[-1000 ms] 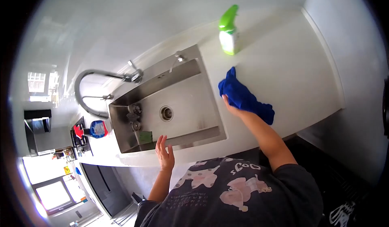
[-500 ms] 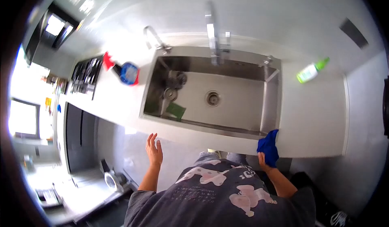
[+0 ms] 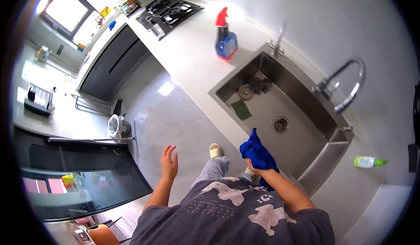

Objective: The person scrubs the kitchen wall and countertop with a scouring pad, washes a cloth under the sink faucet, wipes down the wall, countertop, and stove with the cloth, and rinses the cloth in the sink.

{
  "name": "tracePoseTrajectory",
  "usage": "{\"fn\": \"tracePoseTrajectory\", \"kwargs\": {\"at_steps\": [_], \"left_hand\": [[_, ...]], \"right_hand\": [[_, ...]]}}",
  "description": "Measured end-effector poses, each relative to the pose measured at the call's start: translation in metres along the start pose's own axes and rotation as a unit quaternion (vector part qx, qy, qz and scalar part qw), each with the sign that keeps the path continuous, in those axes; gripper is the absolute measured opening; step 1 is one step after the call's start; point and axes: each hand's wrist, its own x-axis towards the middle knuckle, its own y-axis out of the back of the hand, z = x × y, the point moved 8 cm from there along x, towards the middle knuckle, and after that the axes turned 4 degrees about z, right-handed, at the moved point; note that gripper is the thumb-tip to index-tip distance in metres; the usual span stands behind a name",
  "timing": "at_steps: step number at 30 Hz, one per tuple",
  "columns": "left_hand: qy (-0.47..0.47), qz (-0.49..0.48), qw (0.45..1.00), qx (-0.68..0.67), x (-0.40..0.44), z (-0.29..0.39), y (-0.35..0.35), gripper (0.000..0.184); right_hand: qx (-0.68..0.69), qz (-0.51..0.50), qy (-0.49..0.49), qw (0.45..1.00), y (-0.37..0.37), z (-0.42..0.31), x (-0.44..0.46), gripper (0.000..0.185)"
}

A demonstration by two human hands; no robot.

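Observation:
My right hand is wrapped round a blue cloth, which hangs over the front edge of the sink. Nothing is in my left hand; its fingers are apart in the air above the floor, left of the counter. In the basin lie a green pad, a round metal strainer and a dark scrubber. A blue spray bottle with a red head stands on the counter beyond the sink. To the right of the sink is a green and white spray bottle.
A curved faucet and a smaller tap rise behind the sink. The black stove is set into the far counter. A bin stands on the floor, near a dark glass-topped surface.
The view has swung left toward the stove and floor. My right hand has carried the blue cloth from the counter right of the sink to the sink's front edge. My left hand remains empty.

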Motion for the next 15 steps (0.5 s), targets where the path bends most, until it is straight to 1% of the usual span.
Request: {"fn": "tracePoseTrajectory", "kwargs": {"at_steps": [1, 4, 6, 8, 10, 12, 13, 14, 15], "left_hand": [[0.005, 0.011, 1.0, -0.001, 0.006, -0.01, 0.007, 0.026], [0.004, 0.022, 1.0, 0.007, 0.027, -0.041, 0.028, 0.026], [0.003, 0.013, 1.0, 0.014, 0.043, -0.069, 0.039, 0.026], [0.012, 0.022, 1.0, 0.015, 0.062, -0.107, 0.053, 0.026], [0.04, 0.026, 0.999, 0.005, 0.079, -0.152, 0.065, 0.026], [0.054, 0.038, 0.998, 0.001, 0.1, -0.177, 0.089, 0.025], [0.073, 0.037, 0.997, -0.008, 0.108, -0.19, 0.097, 0.025], [0.092, 0.034, 0.995, -0.018, 0.12, -0.204, 0.103, 0.024], [0.089, 0.036, 0.995, -0.017, 0.134, -0.215, 0.109, 0.024]], "right_hand": [[0.017, -0.093, -0.035, 0.995, 0.007, -0.019, 0.036, 0.02], [-0.001, -0.073, 0.005, 0.997, -0.048, -0.017, 0.097, 0.02], [-0.008, -0.072, 0.021, 0.997, -0.086, -0.015, 0.137, 0.022], [-0.02, -0.069, 0.032, 0.997, -0.119, -0.022, 0.188, 0.025], [-0.047, -0.049, 0.038, 0.997, -0.145, -0.03, 0.243, 0.027], [0.017, -0.102, -0.01, 0.995, -0.19, -0.017, 0.293, 0.03], [-0.015, -0.084, -0.016, 0.996, -0.206, -0.009, 0.311, 0.032], [-0.065, -0.158, -0.039, 0.984, -0.227, -0.001, 0.334, 0.042], [-0.06, -0.111, -0.054, 0.991, -0.231, 0.001, 0.359, 0.044]]}}
